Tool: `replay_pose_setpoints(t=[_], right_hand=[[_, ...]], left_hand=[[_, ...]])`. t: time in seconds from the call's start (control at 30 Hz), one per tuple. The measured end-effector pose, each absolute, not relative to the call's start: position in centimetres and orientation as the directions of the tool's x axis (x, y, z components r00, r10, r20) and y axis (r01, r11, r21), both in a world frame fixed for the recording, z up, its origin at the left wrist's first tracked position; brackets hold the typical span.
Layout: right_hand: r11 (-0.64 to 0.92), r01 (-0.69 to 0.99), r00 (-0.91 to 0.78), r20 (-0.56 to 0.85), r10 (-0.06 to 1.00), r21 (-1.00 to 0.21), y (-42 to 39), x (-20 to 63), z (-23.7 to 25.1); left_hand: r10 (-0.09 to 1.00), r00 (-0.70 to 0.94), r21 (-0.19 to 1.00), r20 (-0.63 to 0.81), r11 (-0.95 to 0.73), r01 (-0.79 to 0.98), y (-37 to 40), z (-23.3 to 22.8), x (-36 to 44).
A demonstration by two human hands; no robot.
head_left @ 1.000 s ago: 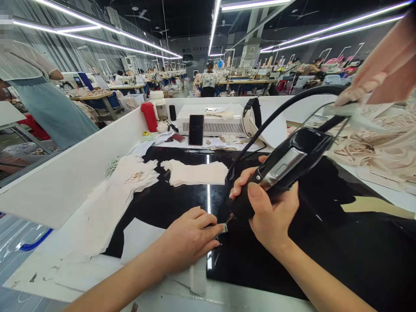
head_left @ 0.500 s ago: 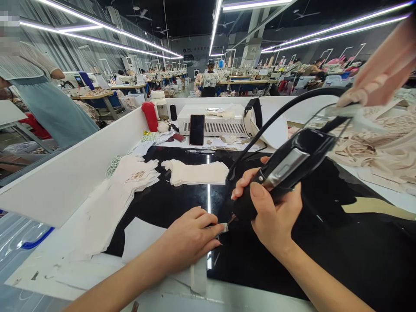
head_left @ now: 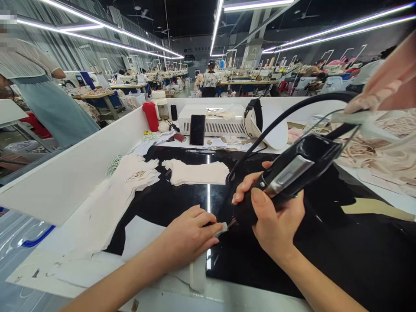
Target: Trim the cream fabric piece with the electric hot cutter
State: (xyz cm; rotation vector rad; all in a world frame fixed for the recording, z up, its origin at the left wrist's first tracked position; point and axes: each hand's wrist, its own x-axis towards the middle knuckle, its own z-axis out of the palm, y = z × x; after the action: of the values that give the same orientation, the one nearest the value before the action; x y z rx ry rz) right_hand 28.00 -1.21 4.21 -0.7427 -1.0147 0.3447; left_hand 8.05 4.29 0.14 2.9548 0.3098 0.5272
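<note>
Tool: black handheld tool (head_left: 289, 173), right of centre in the frame. Long axis is diagonal, tip pointing down-left at the table, back end up toward the upper right where a black cable (head_left: 279, 119) loops off it. Has a silver plate on the side, no writing I can make out.
Right hand: right hand (head_left: 269, 212) wrapped tight round the tool's front end, thumb on top.
Left hand: left hand (head_left: 188, 236) pressed flat on the black table (head_left: 325, 251), fingertips pinching a small pale strip (head_left: 222, 228) right at the tool's tip.
Fabric: two stacks of cream cut pieces, one bigger pile (head_left: 130, 182) at centre left, one smaller stack (head_left: 195, 172) in the middle.
Back of table: one phone (head_left: 196, 129) leaning on one white box (head_left: 212, 119), one red bottle (head_left: 150, 116) to its left. Nothing readable on any of them.
Other hand: someone else's hand (head_left: 386, 82) in the upper right corner, over a heap of beige straps (head_left: 383, 151).
</note>
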Motion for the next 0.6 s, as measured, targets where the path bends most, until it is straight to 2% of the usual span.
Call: replay_pose_setpoints(t=[0.3, 0.6], right_hand=[[0.717, 0.053, 0.493, 0.643, 0.587, -0.695, -1.5, 28.1, 4.4], [0.718, 0.062, 0.478, 0.652, 0.589, -0.694, -1.6, 28.4, 4.3]], left_hand=[[0.143, 0.881, 0.029, 0.45, -0.989, 0.146, 3.7, -0.3, 7.5], [0.229, 0.879, 0.017, 0.419, -0.969, 0.245, 3.1, -0.2, 7.6]])
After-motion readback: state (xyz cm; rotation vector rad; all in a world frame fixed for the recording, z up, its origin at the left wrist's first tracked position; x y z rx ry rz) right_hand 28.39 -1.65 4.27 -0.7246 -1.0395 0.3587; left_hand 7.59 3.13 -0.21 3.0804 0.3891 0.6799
